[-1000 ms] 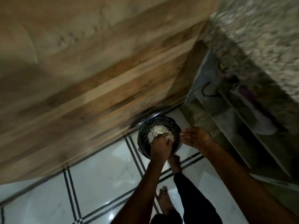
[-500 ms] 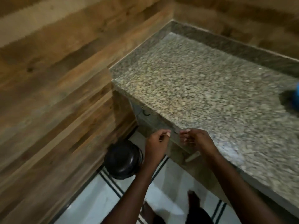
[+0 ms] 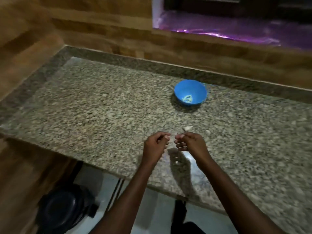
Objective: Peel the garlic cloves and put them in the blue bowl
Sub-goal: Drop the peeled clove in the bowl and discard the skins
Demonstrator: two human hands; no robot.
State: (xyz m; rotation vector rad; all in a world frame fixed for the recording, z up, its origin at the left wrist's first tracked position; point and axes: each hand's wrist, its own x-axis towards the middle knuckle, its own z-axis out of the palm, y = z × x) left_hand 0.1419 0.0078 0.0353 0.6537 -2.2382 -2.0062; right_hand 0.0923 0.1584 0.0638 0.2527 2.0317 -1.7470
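Peeled cloves already lie in the blue bowl at one o'clock on the worktop. One garlic clove waits beyond the hands. Left hand and right hand hang loosely curled; whether either holds anything, I cannot tell.

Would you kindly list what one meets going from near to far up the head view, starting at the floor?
Black bin on the floor → left hand and right hand level over the granite counter → garlic piece → blue bowl → wooden wall.

Speckled granite counter — polished, faintly glossy — under a smooth blue plastic-looking bowl, beside wood-grain wall panels.
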